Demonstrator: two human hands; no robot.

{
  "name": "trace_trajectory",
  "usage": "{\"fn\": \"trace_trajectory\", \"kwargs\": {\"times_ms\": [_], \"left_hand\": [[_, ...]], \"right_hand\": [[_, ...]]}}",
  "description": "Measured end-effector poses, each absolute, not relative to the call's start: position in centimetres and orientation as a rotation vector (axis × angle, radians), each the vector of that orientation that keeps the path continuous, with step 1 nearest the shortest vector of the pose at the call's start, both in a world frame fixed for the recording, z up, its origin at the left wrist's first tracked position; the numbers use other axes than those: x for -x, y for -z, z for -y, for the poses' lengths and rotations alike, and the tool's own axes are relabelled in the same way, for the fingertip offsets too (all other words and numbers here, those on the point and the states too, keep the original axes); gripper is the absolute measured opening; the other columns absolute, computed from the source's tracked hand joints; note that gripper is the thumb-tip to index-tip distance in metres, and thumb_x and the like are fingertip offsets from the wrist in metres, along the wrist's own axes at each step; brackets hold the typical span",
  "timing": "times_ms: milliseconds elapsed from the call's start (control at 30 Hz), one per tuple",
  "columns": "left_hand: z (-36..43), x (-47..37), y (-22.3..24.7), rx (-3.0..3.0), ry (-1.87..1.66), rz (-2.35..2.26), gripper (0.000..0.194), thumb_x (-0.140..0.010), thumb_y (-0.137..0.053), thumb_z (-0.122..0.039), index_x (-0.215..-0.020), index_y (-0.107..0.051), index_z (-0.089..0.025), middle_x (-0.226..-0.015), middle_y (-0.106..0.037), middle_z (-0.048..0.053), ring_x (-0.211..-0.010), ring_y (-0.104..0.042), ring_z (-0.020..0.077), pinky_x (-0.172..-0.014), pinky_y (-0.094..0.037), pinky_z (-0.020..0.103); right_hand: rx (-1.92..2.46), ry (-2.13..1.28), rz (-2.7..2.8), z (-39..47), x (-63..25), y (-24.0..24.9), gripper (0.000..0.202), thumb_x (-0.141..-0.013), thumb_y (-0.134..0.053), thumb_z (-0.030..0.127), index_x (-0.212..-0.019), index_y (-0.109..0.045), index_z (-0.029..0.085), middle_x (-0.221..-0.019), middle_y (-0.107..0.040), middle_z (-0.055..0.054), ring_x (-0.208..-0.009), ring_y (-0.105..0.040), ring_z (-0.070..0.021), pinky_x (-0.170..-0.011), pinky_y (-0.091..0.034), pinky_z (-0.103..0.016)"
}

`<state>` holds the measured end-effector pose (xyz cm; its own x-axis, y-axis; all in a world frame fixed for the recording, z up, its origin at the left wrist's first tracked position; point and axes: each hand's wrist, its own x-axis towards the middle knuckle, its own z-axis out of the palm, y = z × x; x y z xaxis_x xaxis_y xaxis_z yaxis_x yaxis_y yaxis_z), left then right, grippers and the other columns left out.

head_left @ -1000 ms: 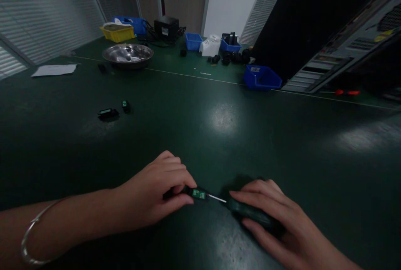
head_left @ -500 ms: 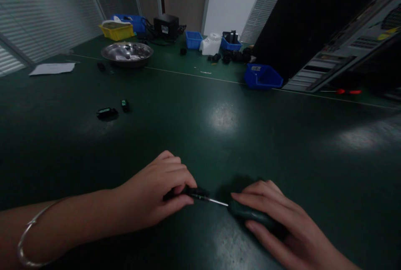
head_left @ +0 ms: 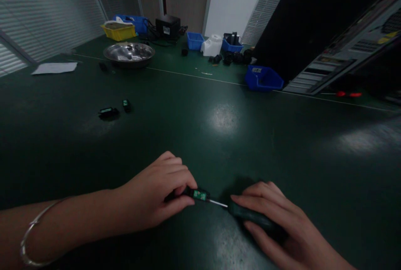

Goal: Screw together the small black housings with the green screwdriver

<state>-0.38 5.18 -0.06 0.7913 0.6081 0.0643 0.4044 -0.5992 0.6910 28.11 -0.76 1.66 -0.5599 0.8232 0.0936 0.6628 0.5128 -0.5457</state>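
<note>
Between thumb and fingers, my left hand (head_left: 169,188) pinches a small black part with a green circuit board (head_left: 199,195) facing up. My right hand (head_left: 275,215) is wrapped over the dark handle of a screwdriver (head_left: 250,215), which lies low over the table. Its thin metal shaft points left, and the tip meets the right end of the black part; the exact contact is too small to tell. Farther back on the left lie two more black parts with green faces, a longer one (head_left: 108,112) and a shorter one (head_left: 126,105).
On the green table (head_left: 188,107), a metal bowl (head_left: 129,53), yellow bin (head_left: 119,33) and paper (head_left: 54,68) stand back left. Blue bins (head_left: 263,79), a white device (head_left: 212,46) and black parts line the back. A large equipment cabinet (head_left: 308,69) stands right, near a red-handled tool (head_left: 348,94).
The green board in my left hand now shows clearly; before, the screwdriver shaft lay across the part. Both hands have stayed nearly in place. The view has shifted slightly.
</note>
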Motion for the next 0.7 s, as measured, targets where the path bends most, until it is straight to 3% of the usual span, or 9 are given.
{"fn": "trace_trajectory", "kwargs": {"times_ms": [300,700], "left_hand": [[-5.32,0.52,0.44,-2.34,-0.38,-0.664,0.023,-0.084,-0.073,-0.036,-0.085,-0.057,-0.019,-0.071,-0.055,-0.004,-0.072,-0.049,0.0143,-0.073,-0.029,0.029],[-5.31,0.58,0.14,-2.332,-0.356,-0.604,0.029,-0.081,-0.074,-0.045,-0.087,-0.059,-0.021,-0.073,-0.056,-0.004,-0.073,-0.049,0.015,-0.074,-0.03,0.03]], "right_hand": [[1.227,-0.63,2.454,0.89,-28.15,-1.7,0.049,-0.09,-0.058,0.019,-0.134,-0.046,0.036,-0.115,-0.067,-0.002,-0.108,-0.063,-0.0205,-0.086,-0.055,-0.03],[1.216,-0.633,2.419,0.85,-28.12,-2.0,0.044,-0.088,-0.059,0.018,-0.129,-0.055,0.033,-0.111,-0.069,-0.003,-0.104,-0.066,-0.022,-0.084,-0.057,-0.031]]}}
